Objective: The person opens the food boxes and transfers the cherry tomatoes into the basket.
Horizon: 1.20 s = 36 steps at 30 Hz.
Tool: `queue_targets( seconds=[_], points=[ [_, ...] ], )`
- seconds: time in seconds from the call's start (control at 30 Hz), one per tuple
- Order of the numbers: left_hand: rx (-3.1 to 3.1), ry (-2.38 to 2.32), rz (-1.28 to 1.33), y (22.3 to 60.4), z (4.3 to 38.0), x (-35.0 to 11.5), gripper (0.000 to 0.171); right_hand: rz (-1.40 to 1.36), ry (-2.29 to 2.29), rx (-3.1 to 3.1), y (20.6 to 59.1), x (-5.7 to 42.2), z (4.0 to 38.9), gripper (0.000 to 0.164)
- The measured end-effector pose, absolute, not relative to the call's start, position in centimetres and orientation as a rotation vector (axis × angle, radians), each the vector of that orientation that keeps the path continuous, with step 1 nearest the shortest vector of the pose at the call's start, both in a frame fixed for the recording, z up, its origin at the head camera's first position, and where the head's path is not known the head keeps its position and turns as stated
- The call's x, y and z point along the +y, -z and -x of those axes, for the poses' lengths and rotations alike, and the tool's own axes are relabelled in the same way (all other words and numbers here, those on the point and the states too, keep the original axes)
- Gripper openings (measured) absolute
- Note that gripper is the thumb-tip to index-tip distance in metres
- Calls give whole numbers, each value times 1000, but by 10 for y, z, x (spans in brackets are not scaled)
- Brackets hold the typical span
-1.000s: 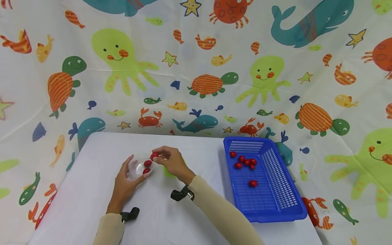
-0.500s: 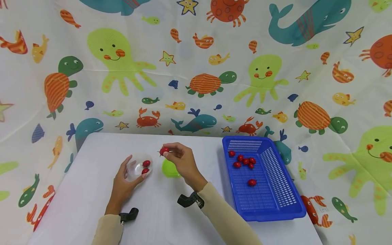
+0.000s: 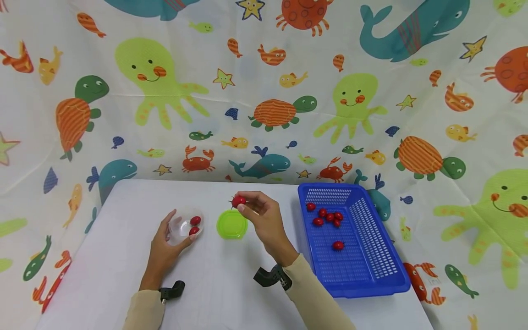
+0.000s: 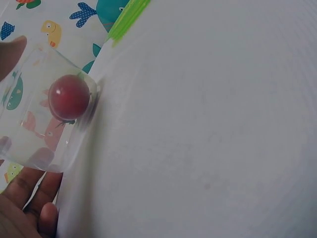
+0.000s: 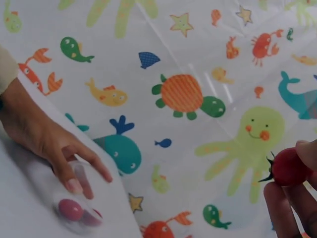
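My left hand (image 3: 162,251) grips a small clear plastic container (image 3: 178,229) on the white table, thumb and fingers around its sides. Two red cherry tomatoes (image 3: 195,221) lie in the container; through its wall in the left wrist view, one tomato (image 4: 69,98) shows. Raised over the table, my right hand (image 3: 270,225) pinches another cherry tomato (image 3: 239,201) between thumb and fingers. In the right wrist view this held tomato (image 5: 290,167) has its green stalk end pointing left, away from the fingers. Below it on the table lies a bright green lid (image 3: 232,225).
A blue plastic basket (image 3: 359,282) stands at the right of the table, with several cherry tomatoes (image 3: 330,217) grouped toward its back and a single tomato (image 3: 338,246) nearer its middle. Behind the table hangs a curtain (image 3: 268,151) printed with sea animals.
My right hand has moved right, away from the container, carrying the cherry tomato past the green lid, which is now uncovered. The left hand stays on the container.
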<state>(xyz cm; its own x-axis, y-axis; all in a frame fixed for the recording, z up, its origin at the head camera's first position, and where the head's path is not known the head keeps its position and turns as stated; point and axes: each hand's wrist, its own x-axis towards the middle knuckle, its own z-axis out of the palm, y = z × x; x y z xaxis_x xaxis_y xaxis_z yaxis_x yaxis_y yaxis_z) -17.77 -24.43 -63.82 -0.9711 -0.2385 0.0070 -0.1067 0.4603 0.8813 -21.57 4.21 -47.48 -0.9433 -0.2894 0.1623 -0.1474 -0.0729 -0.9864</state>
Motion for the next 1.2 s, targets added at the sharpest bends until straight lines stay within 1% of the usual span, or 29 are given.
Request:
queue_targets(
  seconds=[0.53,0.87,1.2],
  points=[
    [-2581,1546,-312,638,178,-245,101,587,2131,2229,460,93,205,36],
    [-2577,1534,-320,639,180,-246,100,521,2133,2252,456,122,205,37],
    [-2566,1535,-300,639,180,-246,100,398,2151,2256,455,152,198,43]
  ],
)
